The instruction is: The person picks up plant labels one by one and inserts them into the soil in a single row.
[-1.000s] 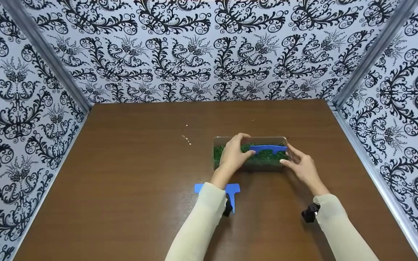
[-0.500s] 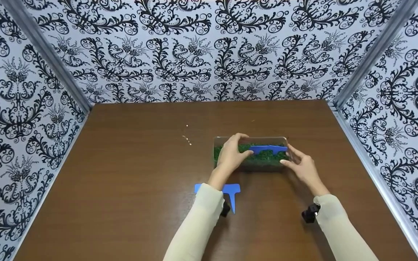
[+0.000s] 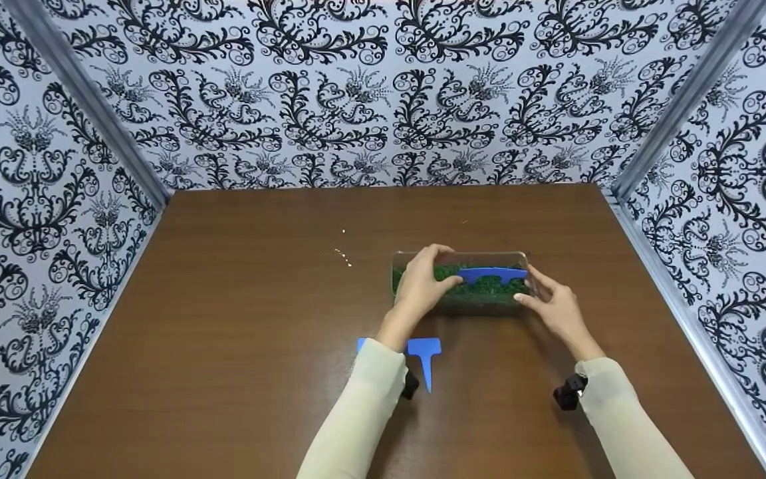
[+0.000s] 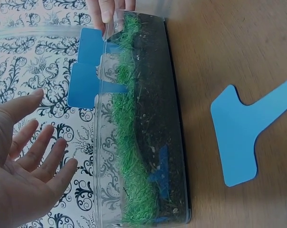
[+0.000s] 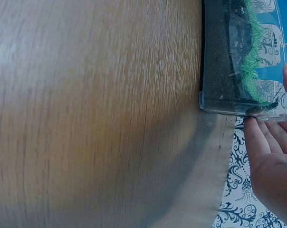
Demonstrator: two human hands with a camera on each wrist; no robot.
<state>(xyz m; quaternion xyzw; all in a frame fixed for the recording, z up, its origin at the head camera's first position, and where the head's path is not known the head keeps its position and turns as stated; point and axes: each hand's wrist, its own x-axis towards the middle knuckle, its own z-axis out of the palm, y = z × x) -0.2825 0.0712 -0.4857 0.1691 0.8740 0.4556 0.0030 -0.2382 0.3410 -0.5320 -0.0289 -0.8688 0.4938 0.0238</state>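
Observation:
A clear rectangular container (image 3: 463,309) holds dark soil topped with green artificial grass (image 4: 127,114). Blue T-shaped plant labels (image 3: 493,273) stand side by side in its right half, stems down in the grass. My left hand (image 3: 421,283) hovers over the left part of the container, fingers spread and relaxed, holding nothing; its thumb points at the nearest label, with a gap visible in the left wrist view. At the right end, my right hand (image 3: 556,306) holds the container's corner, its fingers (image 5: 257,137) against the end wall and its thumb by the rim.
Another blue plant label (image 3: 425,359) lies on the brown table (image 3: 256,299) in front of the container. Part of one more blue piece (image 3: 362,344) shows beside the left sleeve. Small pale specks (image 3: 343,257) lie left of the container. Patterned walls (image 3: 356,100) surround the table.
My left hand has drawn slightly left, away from the standing labels, uncovering more of the label on the table. The right hand and the container stay in place.

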